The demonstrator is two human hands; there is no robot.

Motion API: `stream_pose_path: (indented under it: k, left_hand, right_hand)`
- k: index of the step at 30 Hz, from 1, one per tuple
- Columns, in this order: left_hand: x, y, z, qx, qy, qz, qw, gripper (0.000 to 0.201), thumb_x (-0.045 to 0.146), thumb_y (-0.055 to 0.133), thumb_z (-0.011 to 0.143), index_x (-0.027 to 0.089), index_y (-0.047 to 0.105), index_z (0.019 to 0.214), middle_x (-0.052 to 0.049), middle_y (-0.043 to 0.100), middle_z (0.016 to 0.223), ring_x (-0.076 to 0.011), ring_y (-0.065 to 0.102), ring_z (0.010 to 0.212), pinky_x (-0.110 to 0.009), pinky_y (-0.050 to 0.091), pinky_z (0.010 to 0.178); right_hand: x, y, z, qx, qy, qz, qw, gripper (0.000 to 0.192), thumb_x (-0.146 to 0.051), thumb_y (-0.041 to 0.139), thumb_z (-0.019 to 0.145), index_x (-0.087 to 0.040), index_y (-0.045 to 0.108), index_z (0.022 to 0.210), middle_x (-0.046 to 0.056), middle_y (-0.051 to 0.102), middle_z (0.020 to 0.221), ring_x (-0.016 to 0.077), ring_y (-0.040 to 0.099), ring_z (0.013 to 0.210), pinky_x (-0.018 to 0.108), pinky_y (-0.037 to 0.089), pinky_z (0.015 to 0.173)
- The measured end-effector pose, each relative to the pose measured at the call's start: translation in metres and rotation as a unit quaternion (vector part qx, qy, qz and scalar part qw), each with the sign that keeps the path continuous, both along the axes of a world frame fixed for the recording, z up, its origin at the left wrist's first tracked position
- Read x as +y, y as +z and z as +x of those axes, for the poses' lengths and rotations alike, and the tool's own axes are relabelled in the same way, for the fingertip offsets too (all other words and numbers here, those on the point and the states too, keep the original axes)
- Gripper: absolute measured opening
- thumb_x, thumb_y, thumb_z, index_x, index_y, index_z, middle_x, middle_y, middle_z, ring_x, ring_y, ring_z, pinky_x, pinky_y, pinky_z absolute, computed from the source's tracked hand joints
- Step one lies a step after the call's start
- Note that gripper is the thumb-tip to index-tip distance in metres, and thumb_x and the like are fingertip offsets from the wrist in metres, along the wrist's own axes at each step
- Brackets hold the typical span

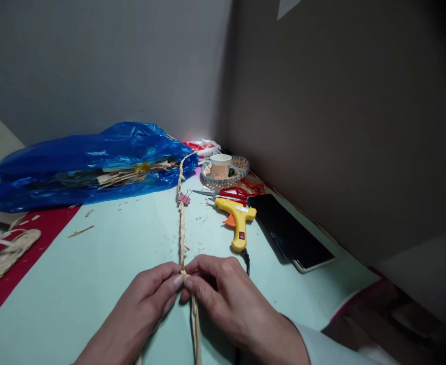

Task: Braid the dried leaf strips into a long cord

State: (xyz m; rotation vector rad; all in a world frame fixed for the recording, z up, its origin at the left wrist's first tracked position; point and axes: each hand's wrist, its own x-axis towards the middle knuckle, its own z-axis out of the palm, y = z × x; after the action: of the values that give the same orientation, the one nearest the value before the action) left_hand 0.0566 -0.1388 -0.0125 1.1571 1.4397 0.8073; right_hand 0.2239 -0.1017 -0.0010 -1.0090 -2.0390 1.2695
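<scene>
A thin braid of pale dried plant fibre [182, 228] runs from the far end of the table toward me. A pink binder clip [184, 198] grips it partway along. My left hand [146, 301] pinches the near end of the braid from the left, thumb and fingers pressed together. Close against it, my right hand [223, 294] pinches the same spot from the right. Loose flat strands [196, 329] hang from between the fingers toward the table's front edge. The fingers partly hide where the strands cross.
A yellow glue gun [239, 223], red-handled scissors [232, 193] and a dark tablet-like device [289, 230] lie at the right. Behind them a paper cup [220, 166] sits in a woven tray [244, 167]. Blue plastic bag [74, 152] and woven sandal [13, 256] lie left.
</scene>
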Motion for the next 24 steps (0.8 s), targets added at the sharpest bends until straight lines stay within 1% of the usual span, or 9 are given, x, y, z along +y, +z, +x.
stream_pose_path:
  k: [2, 3, 5, 9, 12, 15, 18, 21, 24]
  left_hand:
    - [-0.002, 0.004, 0.001, 0.093, -0.004, 0.034, 0.995, 0.028, 0.041, 0.053, 0.086, 0.019, 0.057, 0.069, 0.002, 0.056, 0.069, -0.0158, 0.049, 0.070, -0.024, 0.038, 0.065]
    - [-0.003, 0.006, 0.001, 0.129, -0.004, 0.037, 0.991, 0.030, 0.042, 0.052, 0.086, 0.020, 0.056, 0.067, 0.002, 0.055, 0.067, -0.0165, 0.049, 0.070, -0.025, 0.038, 0.065]
    - [-0.004, 0.009, 0.001, 0.144, 0.000, 0.020, 0.989, 0.031, 0.044, 0.052, 0.085, 0.020, 0.054, 0.066, 0.004, 0.051, 0.064, -0.0160, 0.047, 0.067, -0.023, 0.036, 0.061]
    - [-0.002, 0.006, -0.002, 0.056, -0.009, -0.021, 0.998, 0.030, 0.044, 0.054, 0.084, 0.019, 0.054, 0.067, 0.006, 0.045, 0.062, -0.0133, 0.041, 0.060, -0.021, 0.032, 0.054]
    - [-0.001, 0.002, -0.003, 0.025, 0.004, -0.033, 0.999, 0.030, 0.043, 0.057, 0.083, 0.017, 0.056, 0.068, 0.005, 0.045, 0.062, -0.0120, 0.040, 0.058, -0.020, 0.030, 0.052]
    - [-0.001, 0.001, 0.000, -0.014, 0.021, -0.045, 0.999, 0.027, 0.042, 0.061, 0.081, 0.017, 0.059, 0.071, 0.005, 0.048, 0.062, -0.0119, 0.043, 0.058, -0.020, 0.032, 0.053]
    - [-0.002, 0.003, 0.004, -0.060, 0.044, -0.053, 0.996, 0.026, 0.041, 0.067, 0.075, 0.018, 0.059, 0.069, 0.007, 0.046, 0.056, -0.0110, 0.042, 0.052, -0.021, 0.034, 0.051]
    - [-0.001, 0.004, 0.007, -0.096, 0.062, -0.046, 0.992, 0.026, 0.040, 0.072, 0.070, 0.018, 0.058, 0.068, 0.008, 0.044, 0.052, -0.0100, 0.041, 0.048, -0.021, 0.035, 0.049]
    - [0.000, 0.002, 0.008, -0.098, 0.066, -0.033, 0.992, 0.029, 0.042, 0.073, 0.069, 0.018, 0.058, 0.068, 0.007, 0.048, 0.055, -0.0108, 0.045, 0.052, -0.021, 0.037, 0.051]
  right_hand:
    - [-0.002, 0.001, 0.003, -0.038, 0.006, 0.022, 0.999, 0.019, -0.020, 0.049, 0.091, -0.018, 0.068, 0.087, 0.002, 0.070, 0.078, 0.0144, 0.059, 0.073, 0.024, 0.039, 0.067]
    - [-0.003, 0.001, 0.004, -0.058, 0.003, 0.032, 0.998, 0.020, -0.021, 0.049, 0.092, -0.019, 0.068, 0.088, 0.002, 0.069, 0.079, 0.0148, 0.059, 0.074, 0.024, 0.039, 0.067]
    - [-0.005, 0.001, 0.006, -0.093, -0.003, 0.049, 0.994, 0.021, -0.023, 0.048, 0.092, -0.020, 0.068, 0.089, 0.003, 0.068, 0.082, 0.0161, 0.058, 0.078, 0.025, 0.038, 0.068]
    - [-0.005, 0.000, 0.005, -0.117, -0.014, 0.074, 0.990, 0.021, -0.024, 0.047, 0.091, -0.020, 0.068, 0.086, 0.003, 0.065, 0.079, 0.0158, 0.057, 0.075, 0.027, 0.036, 0.068]
    - [-0.004, -0.001, 0.003, -0.117, -0.034, 0.083, 0.989, 0.020, -0.023, 0.048, 0.089, -0.019, 0.066, 0.082, 0.003, 0.064, 0.075, 0.0150, 0.055, 0.071, 0.027, 0.034, 0.067]
    - [-0.002, 0.000, 0.002, -0.109, -0.041, 0.066, 0.991, 0.018, -0.020, 0.049, 0.085, -0.018, 0.065, 0.079, 0.001, 0.063, 0.070, 0.0135, 0.052, 0.066, 0.026, 0.032, 0.063]
    - [-0.002, 0.000, 0.001, -0.088, -0.032, 0.051, 0.994, 0.018, -0.021, 0.048, 0.084, -0.018, 0.063, 0.074, -0.001, 0.058, 0.062, 0.0113, 0.047, 0.059, 0.025, 0.029, 0.058]
    - [-0.002, 0.000, 0.001, -0.075, -0.032, 0.050, 0.995, 0.018, -0.022, 0.047, 0.086, -0.019, 0.061, 0.075, -0.002, 0.057, 0.062, 0.0108, 0.045, 0.058, 0.024, 0.029, 0.056]
    - [-0.002, 0.002, 0.002, -0.086, -0.043, 0.034, 0.995, 0.016, -0.025, 0.048, 0.086, -0.020, 0.059, 0.076, -0.001, 0.057, 0.065, 0.0125, 0.048, 0.061, 0.023, 0.030, 0.055]
